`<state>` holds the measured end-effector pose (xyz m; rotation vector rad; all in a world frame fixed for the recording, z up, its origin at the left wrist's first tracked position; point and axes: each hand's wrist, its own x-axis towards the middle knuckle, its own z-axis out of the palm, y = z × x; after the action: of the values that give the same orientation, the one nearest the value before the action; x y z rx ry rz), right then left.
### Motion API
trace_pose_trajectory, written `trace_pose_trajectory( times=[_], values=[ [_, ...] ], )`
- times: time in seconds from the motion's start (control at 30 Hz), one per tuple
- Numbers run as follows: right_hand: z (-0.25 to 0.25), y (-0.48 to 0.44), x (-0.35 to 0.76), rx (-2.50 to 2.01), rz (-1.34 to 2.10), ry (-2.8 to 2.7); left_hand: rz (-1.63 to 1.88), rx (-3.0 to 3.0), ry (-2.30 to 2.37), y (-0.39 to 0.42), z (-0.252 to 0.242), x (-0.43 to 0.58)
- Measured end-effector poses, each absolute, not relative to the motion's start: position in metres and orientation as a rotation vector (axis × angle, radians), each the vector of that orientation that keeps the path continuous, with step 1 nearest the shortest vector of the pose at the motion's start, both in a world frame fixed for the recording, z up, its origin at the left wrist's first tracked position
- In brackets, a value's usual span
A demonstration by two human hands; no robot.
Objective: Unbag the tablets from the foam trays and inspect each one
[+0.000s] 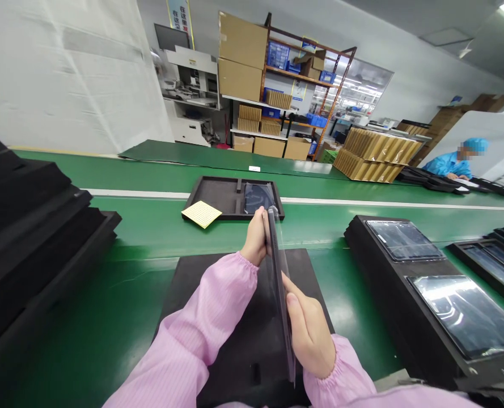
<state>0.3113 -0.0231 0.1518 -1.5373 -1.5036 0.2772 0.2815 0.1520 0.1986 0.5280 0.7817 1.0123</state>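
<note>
A thin dark tablet stands on edge between my hands, seen almost side-on, with clear film sticking out along its side. My left hand grips its far end, fingers partly hidden behind it. Nearer to me, my right hand is closed against the right face, its fingertips partly out of sight. Below the tablet lies a black mat. Beyond my left hand is a black foam tray with a film-wrapped tablet in its right compartment. A yellow dotted square rests against the tray's front left corner.
Stacked black foam trays rise at the left. On the right, another tray stack carries two wrapped tablets, with more trays beyond. Cardboard dividers sit across the green bench. A co-worker in blue is at the far right.
</note>
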Motion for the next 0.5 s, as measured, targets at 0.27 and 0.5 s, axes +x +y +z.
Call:
trace_pose_trajectory(
  times=[0.27, 0.5],
  values=[
    [0.148, -0.024, 0.314, -1.384, 0.161, -1.755, 1.482, 0.906, 0.449, 0.145, 0.212, 0.257],
    [0.140, -0.009, 0.314, -1.492, 0.054, -1.748, 1.781, 1.435, 0.047, 0.140, 0.203, 0.250]
  ],
)
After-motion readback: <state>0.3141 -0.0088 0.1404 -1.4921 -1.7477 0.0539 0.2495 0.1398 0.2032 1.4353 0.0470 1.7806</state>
